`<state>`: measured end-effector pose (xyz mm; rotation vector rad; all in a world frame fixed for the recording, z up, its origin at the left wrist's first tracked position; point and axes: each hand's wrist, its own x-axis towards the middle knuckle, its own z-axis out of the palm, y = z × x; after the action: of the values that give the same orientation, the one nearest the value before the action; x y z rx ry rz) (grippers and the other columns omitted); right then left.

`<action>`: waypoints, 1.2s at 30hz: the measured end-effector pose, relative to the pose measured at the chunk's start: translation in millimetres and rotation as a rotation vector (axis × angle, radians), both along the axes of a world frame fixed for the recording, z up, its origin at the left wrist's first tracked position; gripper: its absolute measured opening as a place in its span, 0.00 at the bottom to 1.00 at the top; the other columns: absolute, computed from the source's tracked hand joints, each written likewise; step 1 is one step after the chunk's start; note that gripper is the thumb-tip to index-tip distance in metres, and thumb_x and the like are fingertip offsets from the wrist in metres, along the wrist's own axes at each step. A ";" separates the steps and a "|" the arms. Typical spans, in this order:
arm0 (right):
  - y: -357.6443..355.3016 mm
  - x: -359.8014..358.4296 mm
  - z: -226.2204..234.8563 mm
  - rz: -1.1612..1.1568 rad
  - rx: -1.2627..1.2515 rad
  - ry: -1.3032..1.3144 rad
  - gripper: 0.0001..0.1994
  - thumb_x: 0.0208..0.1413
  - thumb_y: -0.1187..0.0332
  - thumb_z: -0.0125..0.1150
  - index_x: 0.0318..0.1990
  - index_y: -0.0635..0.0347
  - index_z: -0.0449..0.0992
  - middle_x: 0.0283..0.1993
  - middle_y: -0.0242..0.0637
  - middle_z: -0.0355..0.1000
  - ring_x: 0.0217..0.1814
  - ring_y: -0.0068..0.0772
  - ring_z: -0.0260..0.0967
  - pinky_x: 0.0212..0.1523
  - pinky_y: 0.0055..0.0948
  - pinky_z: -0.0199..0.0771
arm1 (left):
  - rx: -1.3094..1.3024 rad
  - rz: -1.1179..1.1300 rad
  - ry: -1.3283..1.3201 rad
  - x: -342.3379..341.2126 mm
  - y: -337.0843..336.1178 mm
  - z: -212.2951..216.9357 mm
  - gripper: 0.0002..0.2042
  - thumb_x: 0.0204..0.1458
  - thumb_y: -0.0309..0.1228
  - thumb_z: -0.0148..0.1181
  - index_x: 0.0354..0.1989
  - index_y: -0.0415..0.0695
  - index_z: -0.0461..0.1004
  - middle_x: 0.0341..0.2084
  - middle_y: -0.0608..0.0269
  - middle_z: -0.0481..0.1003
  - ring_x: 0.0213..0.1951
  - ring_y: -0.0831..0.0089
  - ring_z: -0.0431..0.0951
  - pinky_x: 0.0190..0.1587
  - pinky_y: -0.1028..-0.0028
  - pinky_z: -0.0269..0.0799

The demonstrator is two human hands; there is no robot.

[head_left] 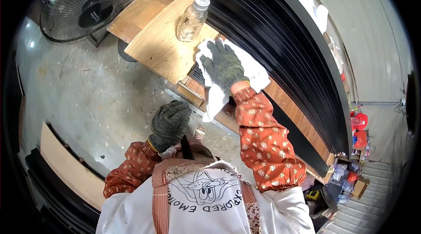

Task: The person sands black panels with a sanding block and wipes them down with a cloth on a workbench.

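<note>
Gloved in dark grey-green knit, my right hand lies on a white cloth with its fingers stretched out and somewhat apart. The cloth is spread over the near end of a stack of long black ribbed strips, and one corner hangs down toward me. My left hand, in a matching glove, is held in front of my body with its fingers curled; its palm side is hidden. Close beyond the cloth, a clear jar with a white lid stands on a light wooden board.
A black floor fan stands at the far left. Behind the strips is more white cloth or wrapping. Bottles, a cardboard box and red items crowd the right side. A pale board and dark strips lie at the lower left.
</note>
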<state>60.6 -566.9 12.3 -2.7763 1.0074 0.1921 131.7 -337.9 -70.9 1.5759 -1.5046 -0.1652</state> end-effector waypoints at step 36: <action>46.9 -44.8 -36.7 0.514 -0.696 0.295 0.33 0.54 0.56 0.55 0.66 0.57 0.58 0.71 0.48 0.49 0.73 0.57 0.43 0.71 0.52 0.42 | 0.018 0.170 0.105 6.7 -15.9 -5.7 0.11 0.46 0.24 0.62 0.41 0.42 0.77 0.42 0.54 0.77 0.46 0.54 0.76 0.49 0.62 0.71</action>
<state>15.8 -520.0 -24.3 -3.6995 0.4201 0.3906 138.3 -353.8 -76.6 1.6750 -1.2848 -0.1621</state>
